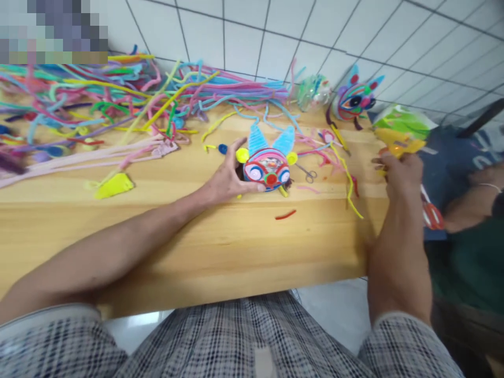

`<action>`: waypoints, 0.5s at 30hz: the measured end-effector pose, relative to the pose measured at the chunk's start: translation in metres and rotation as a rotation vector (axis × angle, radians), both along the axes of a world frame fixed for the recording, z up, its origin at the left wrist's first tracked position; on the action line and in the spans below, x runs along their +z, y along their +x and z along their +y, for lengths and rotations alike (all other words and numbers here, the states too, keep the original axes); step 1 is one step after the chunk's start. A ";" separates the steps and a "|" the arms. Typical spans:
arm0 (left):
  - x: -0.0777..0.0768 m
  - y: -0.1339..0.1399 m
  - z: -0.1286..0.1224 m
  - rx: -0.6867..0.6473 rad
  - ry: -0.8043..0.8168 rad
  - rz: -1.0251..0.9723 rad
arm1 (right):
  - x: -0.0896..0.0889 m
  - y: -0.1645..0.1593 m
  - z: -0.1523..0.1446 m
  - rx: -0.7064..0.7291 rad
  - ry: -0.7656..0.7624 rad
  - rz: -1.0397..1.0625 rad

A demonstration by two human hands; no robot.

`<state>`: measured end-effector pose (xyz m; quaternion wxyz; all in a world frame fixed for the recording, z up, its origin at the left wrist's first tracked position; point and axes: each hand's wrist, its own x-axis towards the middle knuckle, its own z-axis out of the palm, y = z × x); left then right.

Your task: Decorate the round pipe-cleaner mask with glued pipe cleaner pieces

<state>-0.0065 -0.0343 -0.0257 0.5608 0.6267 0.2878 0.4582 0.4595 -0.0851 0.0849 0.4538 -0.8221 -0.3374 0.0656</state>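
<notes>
On my feed, the left hand [227, 180] pinches the blue-eared figure [271, 167] well inside the table's [220, 247] front edge, probably steadying it; the right hand [403, 170] grips a yellow tool [403, 143] near the right edge.

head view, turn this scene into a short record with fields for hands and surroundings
left hand: gripping a round, multicoloured animal-face figure with blue ears
right hand: holding a yellow object, too blurred to identify
surface: light wooden table
beside figure: small grey scissors
far side: pile of multicoloured fuzzy stems; second figure with red-spotted blue ears
co-worker: bare arm near right edge
</notes>
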 end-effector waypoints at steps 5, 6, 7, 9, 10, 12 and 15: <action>0.010 0.002 -0.007 0.006 -0.038 -0.051 | 0.036 -0.068 -0.035 0.572 0.099 0.040; 0.011 0.002 -0.007 0.007 -0.044 -0.055 | 0.043 -0.083 -0.043 0.642 0.105 0.063; 0.010 0.002 -0.007 0.008 -0.049 -0.057 | 0.049 -0.098 -0.049 0.715 0.092 0.083; 0.009 0.002 -0.006 0.019 -0.052 -0.055 | 0.060 -0.121 -0.056 0.829 0.049 0.066; 0.008 0.002 -0.005 0.028 -0.047 -0.051 | 0.064 -0.130 -0.058 0.888 0.010 0.032; 0.007 0.002 -0.003 0.038 -0.029 -0.037 | 0.072 -0.141 -0.058 0.981 -0.071 -0.089; 0.009 0.002 -0.002 -0.008 0.003 -0.013 | 0.081 -0.149 -0.053 1.033 -0.143 -0.309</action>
